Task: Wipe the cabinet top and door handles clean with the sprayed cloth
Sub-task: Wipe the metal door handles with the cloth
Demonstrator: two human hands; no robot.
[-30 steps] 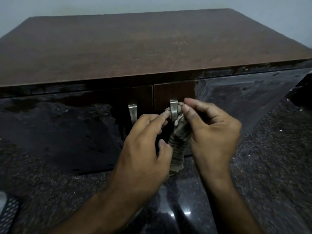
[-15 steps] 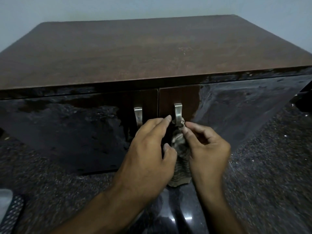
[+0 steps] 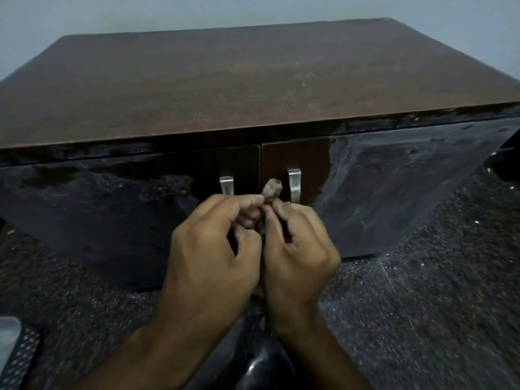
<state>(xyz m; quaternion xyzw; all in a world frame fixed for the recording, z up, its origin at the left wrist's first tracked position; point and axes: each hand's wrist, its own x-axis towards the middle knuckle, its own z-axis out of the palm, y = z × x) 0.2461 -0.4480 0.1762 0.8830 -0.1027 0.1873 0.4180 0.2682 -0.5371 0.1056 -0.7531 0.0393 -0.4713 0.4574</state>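
A low brown cabinet fills the view, its matt top (image 3: 253,88) dusty and streaked. Two glossy dark doors meet in the middle, each with a small metal handle: the left handle (image 3: 226,184) and the right handle (image 3: 294,184). Both hands are held together in front of the doors, just below the handles. My left hand (image 3: 213,249) and my right hand (image 3: 295,249) pinch a bunched grey-brown cloth (image 3: 271,191). Its wadded end sticks up between the two handles, touching neither. The rest of the cloth is hidden between my palms.
Dark speckled stone floor (image 3: 422,305) surrounds the cabinet. A perforated dark object with a pale edge (image 3: 17,356) lies at the lower left corner. A pale wall (image 3: 253,9) stands behind the cabinet. Another dark object (image 3: 506,164) shows at the right edge.
The cloth has come off the right handle. Both hands have drawn together and lower, gathering the cloth into a wad between the handles. The view has tilted down slightly.
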